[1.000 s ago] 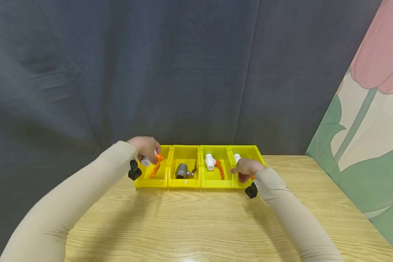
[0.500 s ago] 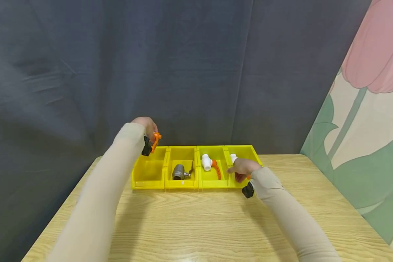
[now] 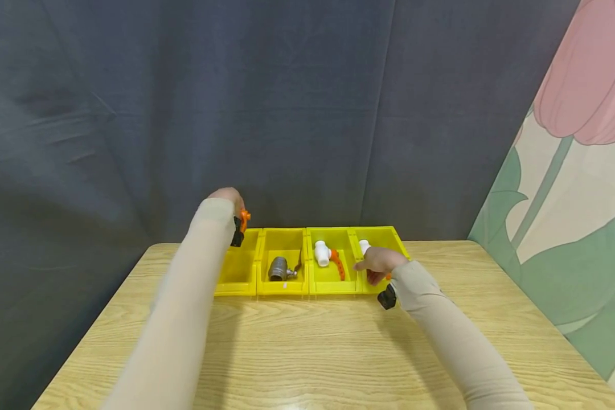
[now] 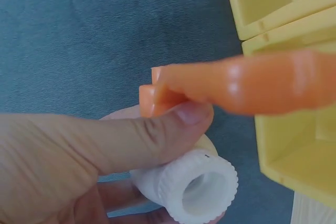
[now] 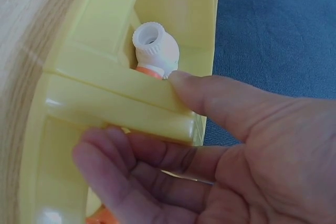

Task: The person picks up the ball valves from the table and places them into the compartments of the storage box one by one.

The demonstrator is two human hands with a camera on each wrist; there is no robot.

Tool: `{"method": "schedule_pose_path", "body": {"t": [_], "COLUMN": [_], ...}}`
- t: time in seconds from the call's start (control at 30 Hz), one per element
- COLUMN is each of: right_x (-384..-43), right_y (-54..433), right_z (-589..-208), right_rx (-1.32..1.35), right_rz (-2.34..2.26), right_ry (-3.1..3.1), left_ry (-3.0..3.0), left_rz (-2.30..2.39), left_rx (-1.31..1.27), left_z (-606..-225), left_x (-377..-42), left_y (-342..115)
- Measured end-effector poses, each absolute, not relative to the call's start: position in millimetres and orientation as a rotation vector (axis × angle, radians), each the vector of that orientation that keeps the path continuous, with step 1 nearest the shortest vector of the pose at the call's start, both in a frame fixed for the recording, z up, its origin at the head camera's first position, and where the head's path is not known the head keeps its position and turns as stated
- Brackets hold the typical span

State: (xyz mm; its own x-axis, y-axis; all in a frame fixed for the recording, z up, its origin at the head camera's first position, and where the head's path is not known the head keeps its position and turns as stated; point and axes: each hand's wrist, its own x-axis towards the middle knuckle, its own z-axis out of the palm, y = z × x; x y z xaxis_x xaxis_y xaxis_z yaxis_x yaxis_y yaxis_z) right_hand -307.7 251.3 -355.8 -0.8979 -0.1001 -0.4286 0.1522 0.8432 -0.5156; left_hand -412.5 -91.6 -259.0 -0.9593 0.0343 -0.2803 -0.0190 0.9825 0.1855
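My left hand (image 3: pixel 229 197) is raised over the back of the leftmost yellow bin, mostly hidden by its sleeve in the head view. In the left wrist view it grips a white plastic ball valve (image 4: pixel 167 188), thumb pressed beside the orange lever handle (image 4: pixel 278 81). My right hand (image 3: pixel 382 262) grips the yellow bin wall (image 5: pixel 131 106) between the two right-hand bins, thumb on one side and curled fingers on the other. Another white ball valve (image 3: pixel 322 254) with an orange handle lies in the third bin. A further white valve (image 3: pixel 364 246) sits in the fourth, partly behind my hand.
Several yellow bins stand joined in a row at the back of the wooden table (image 3: pixel 297 347). The second bin holds a grey metal ball valve (image 3: pixel 279 269). A dark curtain (image 3: pixel 287 114) hangs right behind, and a flower-patterned wall (image 3: pixel 558 245) rises at right.
My left hand has lifted the white ball valve up out of the leftmost bin toward the curtain, then shifted slightly right and lower. My right hand keeps its place on the bin wall.
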Motion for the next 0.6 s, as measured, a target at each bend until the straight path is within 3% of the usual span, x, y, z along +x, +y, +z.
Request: {"method": "schedule_pose_path", "body": {"t": [0.6], "right_x": [-306.7], "right_y": [252.0], "right_z": [-356.4], "right_rx": [0.041], "right_rz": [-0.727], "right_ry": [2.585], "left_ry": [2.749], "left_rz": [0.396], "left_rx": [-0.036], "left_z": [-298.9], "left_x": [-423.0], "left_y": [-92.1]}}
